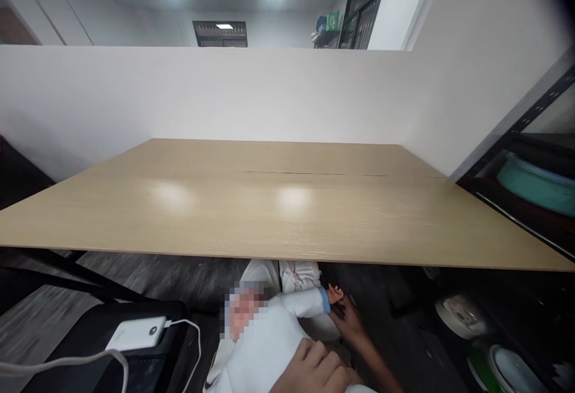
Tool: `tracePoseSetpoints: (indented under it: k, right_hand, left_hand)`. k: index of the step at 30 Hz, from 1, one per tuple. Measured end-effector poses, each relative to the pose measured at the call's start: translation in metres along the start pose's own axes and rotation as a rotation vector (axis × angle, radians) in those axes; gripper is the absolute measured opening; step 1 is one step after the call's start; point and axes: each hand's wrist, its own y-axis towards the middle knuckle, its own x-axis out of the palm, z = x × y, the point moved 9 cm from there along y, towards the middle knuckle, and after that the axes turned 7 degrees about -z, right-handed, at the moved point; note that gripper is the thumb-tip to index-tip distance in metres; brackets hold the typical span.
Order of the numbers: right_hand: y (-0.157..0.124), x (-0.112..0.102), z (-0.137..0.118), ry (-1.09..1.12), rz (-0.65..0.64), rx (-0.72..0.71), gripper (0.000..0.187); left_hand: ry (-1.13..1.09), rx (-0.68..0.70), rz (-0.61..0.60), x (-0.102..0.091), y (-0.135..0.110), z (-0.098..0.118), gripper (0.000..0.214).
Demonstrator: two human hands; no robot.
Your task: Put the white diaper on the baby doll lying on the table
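Observation:
A small figure in white clothes (274,333), baby or doll I cannot tell, lies across my lap below the table's front edge. My left hand (314,369) rests on its white body at the bottom of the view, fingers curled against the cloth. My right hand (349,320) reaches in from the lower right and closes around the figure's tiny hand (333,293), which sticks out of a blue cuff (323,300). Its legs in white (296,274) point under the table.
A long light wooden table (278,213) fills the middle, with a white partition (224,93) behind it. A black shelf (516,159) at right holds a teal bowl (534,183); dishes (462,315) sit lower. A white power bank (137,333) with cable lies on a black seat at left.

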Motion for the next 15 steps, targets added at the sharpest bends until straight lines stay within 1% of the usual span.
tracePoseSetpoints:
  k: [2, 4, 6, 8, 10, 11, 13, 15]
  right_hand:
    - [-0.013, -0.018, -0.007, 0.02, 0.053, -0.01, 0.055]
    - [-0.026, -0.04, -0.033, 0.022, 0.112, -0.098, 0.055]
    - [-0.036, -0.058, -0.077, -0.024, 0.115, -0.26, 0.052]
    - [-0.041, -0.062, -0.126, -0.119, 0.015, -0.428, 0.051]
    - [-0.04, -0.047, -0.164, -0.224, -0.196, -0.523, 0.053]
    - [-0.037, -0.035, -0.176, -0.272, -0.309, -0.527, 0.055]
    - [-0.027, -0.01, -0.189, -0.356, -0.481, -0.48, 0.056]
    - [-0.016, 0.012, -0.195, -0.433, -0.571, -0.413, 0.048]
  left_hand:
    - [-0.008, -0.005, 0.064, -0.009, 0.002, -0.001, 0.017]
    - [-0.029, -0.012, 0.129, -0.021, 0.003, -0.003, 0.015]
    - [-0.075, -0.002, 0.181, -0.033, 0.003, -0.005, 0.013]
    - [-0.132, 0.025, 0.209, -0.041, 0.003, -0.004, 0.012]
    - [-0.182, 0.03, 0.2, -0.041, 0.003, -0.004, 0.012]
    - [-0.204, 0.024, 0.19, -0.04, 0.003, -0.005, 0.012]
    - [-0.242, -0.001, 0.193, -0.036, 0.005, -0.006, 0.012]
    - [-0.275, -0.033, 0.221, -0.037, 0.005, -0.008, 0.015]
